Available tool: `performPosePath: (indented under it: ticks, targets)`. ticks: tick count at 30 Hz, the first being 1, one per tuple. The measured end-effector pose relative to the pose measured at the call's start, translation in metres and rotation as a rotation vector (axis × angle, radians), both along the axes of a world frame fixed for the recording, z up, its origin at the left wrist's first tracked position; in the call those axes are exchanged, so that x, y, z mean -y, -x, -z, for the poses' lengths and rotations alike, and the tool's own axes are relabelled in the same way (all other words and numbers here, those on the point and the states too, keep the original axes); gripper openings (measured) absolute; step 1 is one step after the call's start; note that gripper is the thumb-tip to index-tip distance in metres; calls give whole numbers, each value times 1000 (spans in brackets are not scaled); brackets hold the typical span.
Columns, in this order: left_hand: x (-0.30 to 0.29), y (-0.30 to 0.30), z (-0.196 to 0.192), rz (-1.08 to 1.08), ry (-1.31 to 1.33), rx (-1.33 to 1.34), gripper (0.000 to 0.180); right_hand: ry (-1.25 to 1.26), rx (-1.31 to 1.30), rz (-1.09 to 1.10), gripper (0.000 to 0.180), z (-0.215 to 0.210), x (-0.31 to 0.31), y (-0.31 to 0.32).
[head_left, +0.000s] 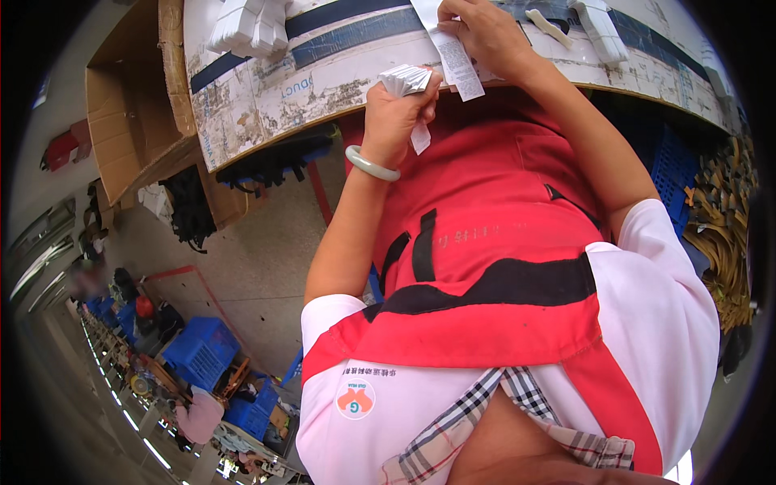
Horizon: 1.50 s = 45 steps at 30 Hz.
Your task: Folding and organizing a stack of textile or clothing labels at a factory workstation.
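1. Head view, far left: an open cardboard box [129,121] stands against the end of the worn tabletop [267,89], with dark cloth heaped on the floor below it. Blue crates [200,349] sit further back along the aisle.

2. Near the tabletop's upper left edge lies a loose stack of white paper tags [246,28], well apart from both hands.

3. The left hand [396,117], with a pale green bangle [370,164] on its wrist, is held just off the tabletop's near edge. Its fingers are curled and pressed together around a fanned bundle of white labels [406,78], and one small label hangs down below the fist.

4. Just to the right, the right hand [485,36] rests over the tabletop. Its fingers pinch the upper part of a long printed paper strip [454,61], which trails down toward the left hand's bundle and almost touches it.

5. As a judgement, the step in hand looks like gathering labels: one strip is being brought to the bundle. The next move would call for sliding the strip in squarely while the left fingers loosen only a little, so the fan does not spill.

6. Further right on the tabletop lie more white pieces [598,28], and past its edge a heap of tan strips [723,234] beside a blue crate.
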State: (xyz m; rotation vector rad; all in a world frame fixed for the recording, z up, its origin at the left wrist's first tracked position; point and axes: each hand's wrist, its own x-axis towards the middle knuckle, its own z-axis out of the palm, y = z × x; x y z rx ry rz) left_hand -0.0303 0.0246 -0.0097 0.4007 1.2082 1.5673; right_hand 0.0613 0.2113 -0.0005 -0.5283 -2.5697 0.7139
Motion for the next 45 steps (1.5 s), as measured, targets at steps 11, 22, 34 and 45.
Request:
performPosePath:
  ticks: [11, 22, 34, 45]
  targets:
    - [-7, 11, -16, -167, -182, -634, 20, 538, -23, -168, 12, -52, 22, -25]
    - [-6, 3, -19, -207, -132, -469, 19, 391, -145, -170, 18, -33, 34, -36]
    - [-3, 1, -16, -220, -160, -462, 14, 502, -179, -159, 19, -23, 35, -36]
    - [-1, 3, -6, -208, -191, -474, 17, 610, -123, -210, 18, -29, 39, -34]
